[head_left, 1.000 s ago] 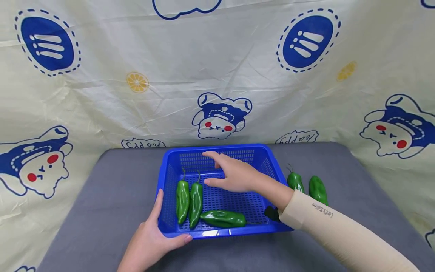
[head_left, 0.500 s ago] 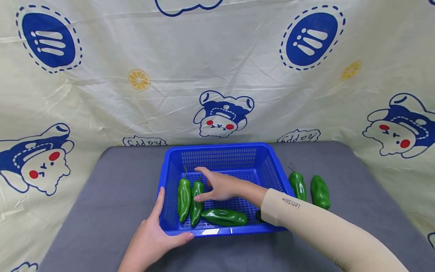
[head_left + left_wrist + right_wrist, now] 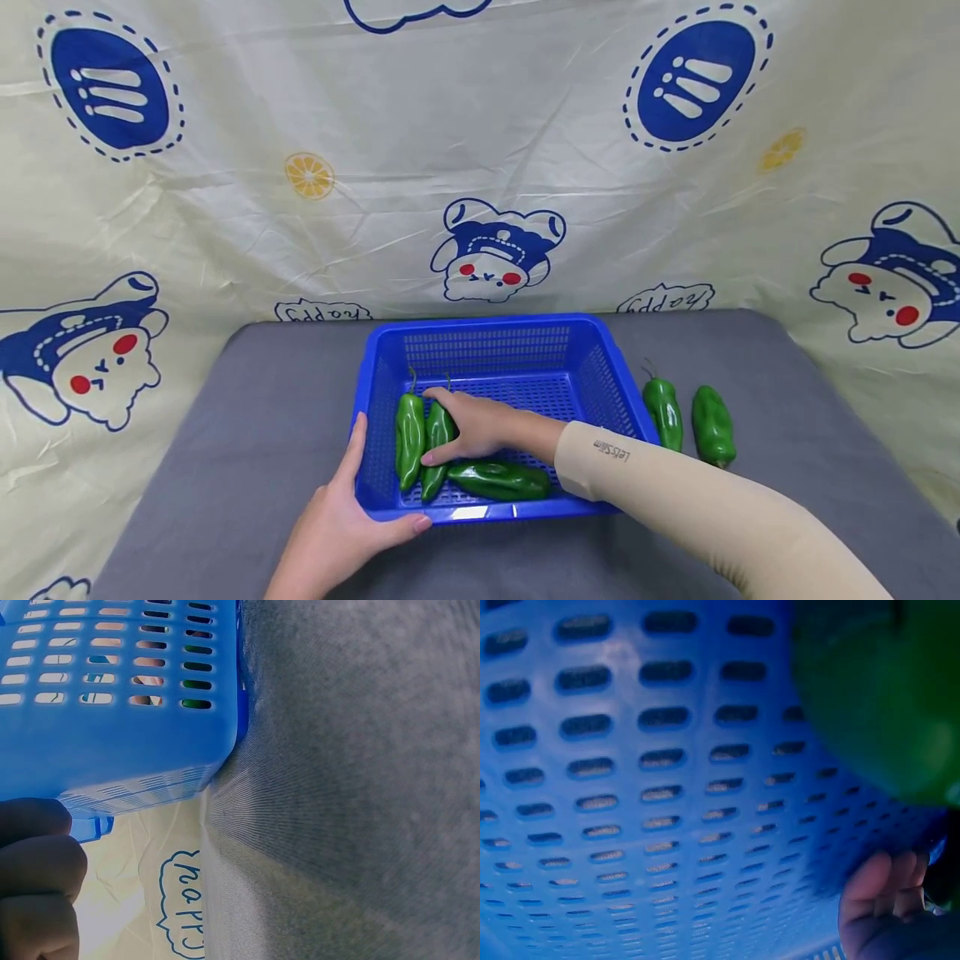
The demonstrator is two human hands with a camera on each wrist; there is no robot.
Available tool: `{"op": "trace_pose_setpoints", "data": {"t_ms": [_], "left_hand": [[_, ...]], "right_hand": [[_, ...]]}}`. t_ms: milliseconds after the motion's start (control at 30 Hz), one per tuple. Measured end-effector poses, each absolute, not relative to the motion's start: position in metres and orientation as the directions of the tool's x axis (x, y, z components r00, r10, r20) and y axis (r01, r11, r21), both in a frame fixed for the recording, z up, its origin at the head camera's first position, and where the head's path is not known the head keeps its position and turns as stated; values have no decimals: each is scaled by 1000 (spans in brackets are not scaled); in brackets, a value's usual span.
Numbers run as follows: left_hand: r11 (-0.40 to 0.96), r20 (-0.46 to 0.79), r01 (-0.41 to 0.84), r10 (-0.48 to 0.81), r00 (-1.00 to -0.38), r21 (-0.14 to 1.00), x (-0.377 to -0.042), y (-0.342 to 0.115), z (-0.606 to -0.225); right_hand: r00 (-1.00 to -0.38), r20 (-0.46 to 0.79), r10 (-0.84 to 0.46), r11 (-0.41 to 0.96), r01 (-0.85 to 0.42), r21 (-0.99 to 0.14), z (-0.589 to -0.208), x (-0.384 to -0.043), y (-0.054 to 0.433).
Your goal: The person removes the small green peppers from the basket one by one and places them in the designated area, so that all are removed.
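Note:
In the head view, a blue plastic basket (image 3: 480, 510) with slotted walls holds three long green peppers. A pale-streaked green pepper (image 3: 409, 442) lies lengthwise along the left side. Beside it is a second green pepper (image 3: 435, 483), which my right hand (image 3: 476, 427) grips, thumb near and fingers far. A third green pepper (image 3: 501, 481) lies crosswise along the front wall. My left hand (image 3: 341, 517) holds the basket's near left corner, thumb on the front rim; its curled fingers (image 3: 37, 874) show in the left wrist view. A blurred green pepper (image 3: 885, 705) fills the right wrist view's upper right.
Two more green peppers lie on the grey cloth right of the basket: one with a stem (image 3: 663, 412), another shorter, rounder pepper (image 3: 713, 425). The grey table surface (image 3: 247, 450) meets a printed cream curtain (image 3: 360, 242) behind and at both sides.
My right hand has moved left and down inside the basket, from above its middle onto the second green pepper. The left hand stays at the basket's corner.

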State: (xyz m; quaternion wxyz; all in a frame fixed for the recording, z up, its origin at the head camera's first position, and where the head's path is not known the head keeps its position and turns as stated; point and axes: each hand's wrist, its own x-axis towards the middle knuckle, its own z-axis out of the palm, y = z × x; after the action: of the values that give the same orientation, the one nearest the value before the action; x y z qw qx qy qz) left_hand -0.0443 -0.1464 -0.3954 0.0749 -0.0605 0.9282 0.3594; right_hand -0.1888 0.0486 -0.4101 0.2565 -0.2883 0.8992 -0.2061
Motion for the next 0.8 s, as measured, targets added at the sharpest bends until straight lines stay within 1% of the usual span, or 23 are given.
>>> {"op": "trace_pose_setpoints", "data": {"t_ms": [233, 400, 500, 800], "left_hand": [[729, -203, -181, -59, -977, 660, -45, -146, -395], [731, -200, -179, -59, -978, 659, -45, -146, -396], [731, -200, -181, -61, -978, 658, -45, -146, -396], [715, -237, -210, -63, -969, 667, -46, -145, -395]], "right_hand": [[-686, -297, -665, 699, -430, -571, -411, -190, 48], [-680, -238, -693, 633, -418, -651, -405, -191, 49], [-686, -214, -696, 615, -414, -672, -402, -194, 50], [-702, -288, -651, 647, -314, -695, -394, -193, 54]]}}
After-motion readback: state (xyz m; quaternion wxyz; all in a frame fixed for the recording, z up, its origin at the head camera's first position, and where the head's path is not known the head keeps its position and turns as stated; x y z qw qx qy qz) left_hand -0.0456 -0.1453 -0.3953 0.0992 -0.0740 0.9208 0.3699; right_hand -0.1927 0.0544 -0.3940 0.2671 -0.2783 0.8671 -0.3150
